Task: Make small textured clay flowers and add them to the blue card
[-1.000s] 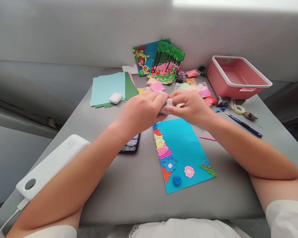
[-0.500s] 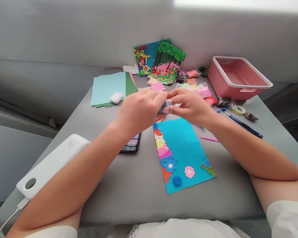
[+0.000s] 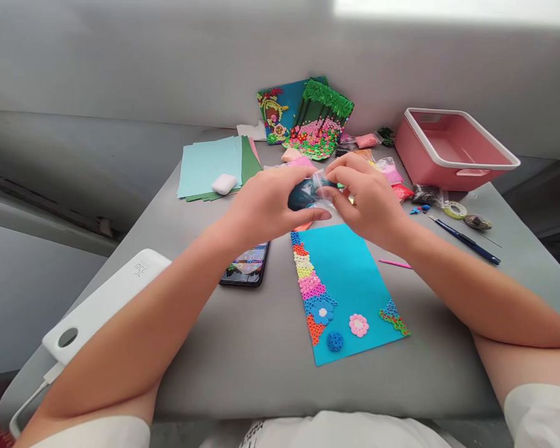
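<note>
Between my hands is a small clear plastic bag of dark blue-teal clay [image 3: 301,195], held above the far edge of a blue card. My left hand [image 3: 273,198] grips the bag's filled end, its thumb stretched out below. My right hand [image 3: 361,190] pinches the bag's top end between thumb and fingers. The blue card [image 3: 348,267] lies beneath, with a strip of coloured clay dots along its left side. On it are a blue flower [image 3: 322,310], a pink flower [image 3: 359,325], a blue dotted ball [image 3: 335,341] and a dotted patch at the lower right corner.
At the back right stands a pink basket [image 3: 448,168]. Two decorated pictures [image 3: 322,112] lean on the wall, with several clay bags nearby. To the left are paper sheets [image 3: 210,162], a white case [image 3: 224,183], a phone [image 3: 247,264] and a power bank [image 3: 116,305]. A craft knife [image 3: 466,239] lies right.
My fingers have shifted on the bag, and more of the dark clay shows now. My left thumb has stretched out below it. The view has shifted slightly.
</note>
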Motion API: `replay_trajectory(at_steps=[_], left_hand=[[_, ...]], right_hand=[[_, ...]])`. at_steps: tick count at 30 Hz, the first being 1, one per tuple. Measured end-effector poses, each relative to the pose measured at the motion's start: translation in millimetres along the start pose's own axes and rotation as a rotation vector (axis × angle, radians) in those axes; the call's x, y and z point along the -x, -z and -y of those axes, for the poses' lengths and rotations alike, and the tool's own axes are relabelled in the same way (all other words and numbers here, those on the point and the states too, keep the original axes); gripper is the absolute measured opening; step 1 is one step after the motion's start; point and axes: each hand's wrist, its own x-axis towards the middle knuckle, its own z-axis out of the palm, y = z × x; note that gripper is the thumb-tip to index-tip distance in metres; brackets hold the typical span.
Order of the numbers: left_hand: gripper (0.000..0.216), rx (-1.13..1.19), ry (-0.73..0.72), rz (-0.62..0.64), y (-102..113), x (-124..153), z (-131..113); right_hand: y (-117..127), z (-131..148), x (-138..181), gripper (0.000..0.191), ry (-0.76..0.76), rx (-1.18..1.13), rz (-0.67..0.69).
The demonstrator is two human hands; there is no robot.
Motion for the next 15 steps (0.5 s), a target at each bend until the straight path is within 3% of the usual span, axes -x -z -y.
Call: replay_trajectory(at_steps=[4,7,10,15], left_hand=[[0.049,0.593,0.139,0.023,5,-4,8],[0.052,0.883,0.294,0.076,7,-6,10],[0.046,0.861,0.306,0.083,8,-7,10],[0.036,0.655,0.115,0.084,9,-4,12]], right_hand=[[4,-10,-4,0.013,-0.076,-0.111,-0.079],[8,-13,-8,0.03,-0.109,-0.241,-0.043],[10,-13,-10,0.047,-0.136,-0.321,0.008],[7,-13,-10,0.047,-0.195,-0.337,0.047]])
